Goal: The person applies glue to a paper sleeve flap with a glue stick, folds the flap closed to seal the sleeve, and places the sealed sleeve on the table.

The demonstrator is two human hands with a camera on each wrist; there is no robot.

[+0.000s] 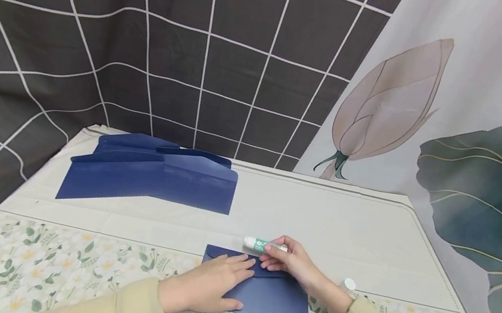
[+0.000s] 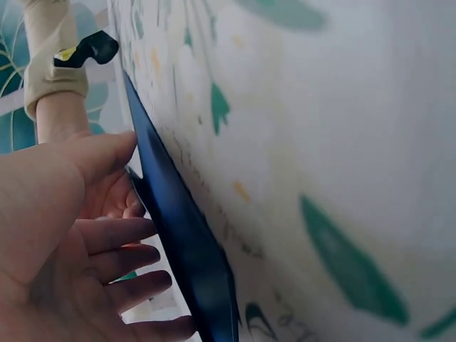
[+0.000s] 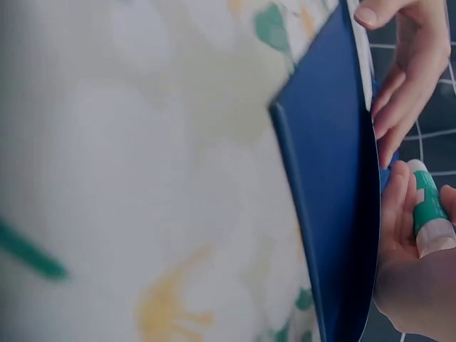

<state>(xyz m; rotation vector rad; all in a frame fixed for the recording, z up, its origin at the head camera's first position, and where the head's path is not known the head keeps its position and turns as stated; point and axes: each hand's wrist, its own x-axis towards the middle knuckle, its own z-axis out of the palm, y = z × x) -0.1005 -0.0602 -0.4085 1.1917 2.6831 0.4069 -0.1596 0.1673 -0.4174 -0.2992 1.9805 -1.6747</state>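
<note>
A dark blue envelope (image 1: 269,303) lies on the floral cloth with its flap (image 1: 221,252) at the far side, folded over. My left hand (image 1: 208,283) rests on the envelope's left part, fingers spread and straight. In the left wrist view, that hand's fingertips (image 2: 146,254) touch the envelope (image 2: 189,228). My right hand (image 1: 295,263) holds a green and white glue stick (image 1: 259,244) between thumb and fingers, roughly level, while its lower fingers touch the flap. The right wrist view shows the glue stick (image 3: 429,198) in the right hand (image 3: 410,288).
A small white cap (image 1: 349,284) stands on the table, just beyond my right wrist. Several blue envelopes (image 1: 196,189) lie overlapping at the back left, flaps raised. A dark gridded curtain (image 1: 239,72) hangs behind the table (image 1: 330,218).
</note>
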